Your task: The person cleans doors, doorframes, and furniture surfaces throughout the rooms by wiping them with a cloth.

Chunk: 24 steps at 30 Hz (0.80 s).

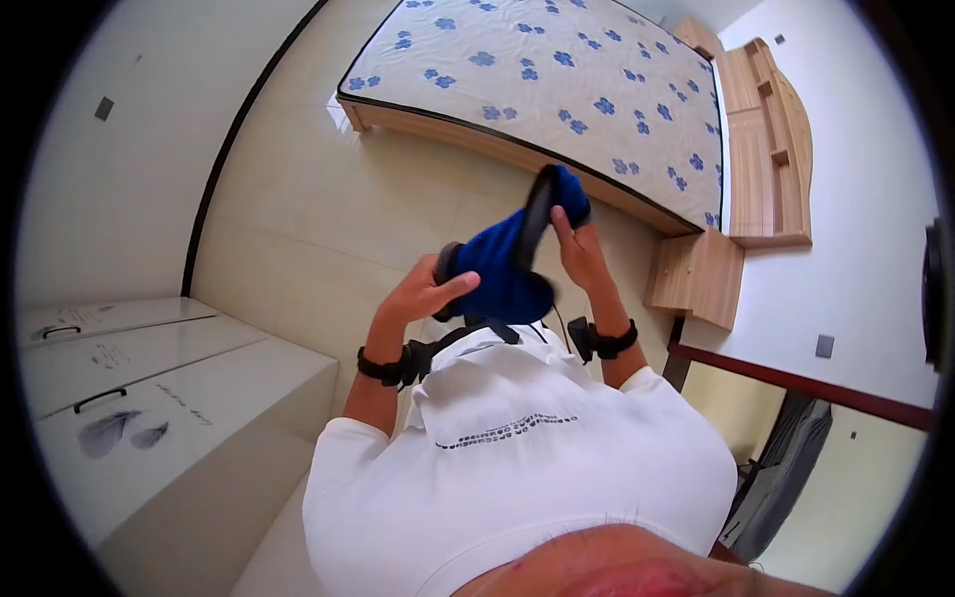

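Note:
A soft blue fabric item [492,259] with dark grey and black trim is held up in front of my body; its exact kind I cannot make out. My left hand [426,297] grips its left end, thumb on top and fingers beneath. At the upper right end, my right hand [582,254] pinches the folded part, with the thumb showing and most fingers hidden behind the cloth. The item bends between both hands, and a dark strip runs along its fold. Each wrist wears a black strap with a small device.
Beyond the hands stands a bed with a blue-flowered mattress [537,75] and a wooden headboard [756,149]. A wooden nightstand [696,279] is at its near corner. To the left is a white cabinet [229,398] with black handles. Pale tiles [298,189] cover the floor.

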{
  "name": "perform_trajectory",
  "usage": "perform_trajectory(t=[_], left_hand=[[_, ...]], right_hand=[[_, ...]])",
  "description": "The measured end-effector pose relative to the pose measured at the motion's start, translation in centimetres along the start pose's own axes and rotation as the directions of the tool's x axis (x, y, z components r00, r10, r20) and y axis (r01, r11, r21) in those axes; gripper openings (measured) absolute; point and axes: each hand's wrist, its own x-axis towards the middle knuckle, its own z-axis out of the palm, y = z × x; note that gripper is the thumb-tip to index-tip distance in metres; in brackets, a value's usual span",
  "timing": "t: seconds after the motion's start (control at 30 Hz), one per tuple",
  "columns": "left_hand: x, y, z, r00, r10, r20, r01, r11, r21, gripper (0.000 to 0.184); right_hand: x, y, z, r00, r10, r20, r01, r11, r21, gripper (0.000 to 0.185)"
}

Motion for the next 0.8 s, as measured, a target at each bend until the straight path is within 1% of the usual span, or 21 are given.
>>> perform_trajectory(t=[0.03,0.1,0.13,0.17,0.2,0.27,0.3,0.33,0.37,0.4,0.43,0.47,0.5,0.53,0.57,0.6,0.63,0.7,0.73,0.77,0.8], left_hand=[[0.7,0.4,-1.6,1.000,0.007,-0.007,-0.007,1.000,-0.010,0.041],[2.3,1.5,-4.7,0.952,0.305,0.007,-0.299,0.937,-0.179,0.048],[2.7,2.6,-6.6,0.948,0.319,0.002,-0.311,0.926,-0.214,0.059],[3.5,3.3,-8.5,0.945,0.328,-0.021,-0.325,0.922,-0.212,0.059],[4.2,3.9,-10.5,0.932,0.349,-0.098,-0.362,0.904,-0.228,0.061],[5.5,5.3,-15.8,0.931,0.286,-0.226,-0.333,0.920,-0.207,0.065],[6.1,4.5,-19.2,0.914,0.297,-0.277,-0.350,0.922,-0.166,0.065],[6.9,2.8,-23.2,0.840,0.398,-0.367,-0.236,0.879,0.414,0.064],[7.4,2.9,-26.7,0.769,0.514,-0.379,0.042,0.552,0.833,0.064],[6.6,4.5,-29.6,0.842,0.316,-0.436,0.028,0.783,0.622,0.060],[5.8,3.6,-32.8,0.840,0.385,-0.382,-0.013,0.718,0.696,0.050],[5.0,2.2,-36.3,0.872,0.413,-0.262,-0.128,0.710,0.693,0.040],[4.0,5.6,-37.1,0.862,0.225,-0.454,-0.037,0.921,0.387,0.034],[3.5,4.9,-39.8,0.842,0.012,-0.539,0.119,0.971,0.207,0.045],[2.8,5.1,-42.4,0.818,0.141,-0.558,0.076,0.935,0.346,0.048],[2.0,5.9,-43.9,0.778,0.278,-0.564,0.038,0.874,0.484,0.051],[1.6,6.3,-46.1,0.762,0.300,-0.573,0.020,0.874,0.485,0.051],[1.7,7.4,-51.6,0.701,0.147,-0.698,0.044,0.968,0.247,0.053],[1.7,9.3,-53.1,0.686,0.164,-0.709,0.021,0.970,0.244,0.053],[1.3,11.7,-54.2,0.692,0.044,-0.721,-0.160,0.983,-0.093,0.054],[1.7,13.0,-56.3,0.726,-0.060,-0.685,-0.318,0.854,-0.412,0.057]], right_hand=[[1.4,-0.2,0.9,1.000,0.017,-0.026,-0.019,0.999,-0.048,0.044],[4.9,1.1,3.9,0.999,0.029,-0.038,-0.033,0.993,-0.109,0.046],[6.6,3.0,6.1,1.000,-0.010,-0.019,0.015,0.950,0.312,0.046],[9.0,2.5,8.3,0.999,-0.053,-0.008,0.045,0.729,0.683,0.047],[10.2,1.9,9.6,0.975,-0.203,0.090,0.110,0.791,0.603,0.049],[16.0,1.2,14.1,0.924,-0.022,0.381,-0.180,0.857,0.484,0.042],[19.1,0.2,16.5,0.765,-0.146,0.627,-0.248,0.832,0.496,0.038],[22.1,-1.2,19.2,0.528,-0.271,0.805,-0.308,0.822,0.479,0.035],[23.8,-6.1,21.7,0.554,-0.148,0.819,-0.009,0.983,0.184,0.036],[25.8,-9.1,24.3,0.575,-0.375,0.727,0.422,0.897,0.129,0.044],[28.5,-14.8,24.9,0.362,-0.128,0.924,0.614,0.778,-0.133,0.052],[30.6,-16.5,27.2,0.314,-0.298,0.901,0.685,0.728,0.002,0.049],[32.6,-17.9,29.1,0.256,-0.448,0.857,0.744,0.657,0.121,0.046],[35.1,-19.7,30.7,0.231,-0.498,0.836,0.771,0.617,0.155,0.048],[37.6,-21.2,32.0,0.209,-0.540,0.815,0.789,0.586,0.185,0.050],[39.9,-23.5,32.3,0.135,-0.624,0.769,0.829,0.497,0.257,0.038],[41.6,-24.1,33.9,0.113,-0.620,0.777,0.841,0.476,0.257,0.038],[46.8,-24.0,38.9,0.329,-0.753,0.570,0.733,0.584,0.349,0.028],[49.4,-24.5,40.5,0.435,-0.594,0.676,0.581,0.759,0.293,0.041],[51.8,-24.2,43.8,0.517,-0.679,0.521,0.481,0.734,0.480,0.048],[54.4,-24.0,46.0,0.544,-0.576,0.610,0.377,0.817,0.436,0.051]])
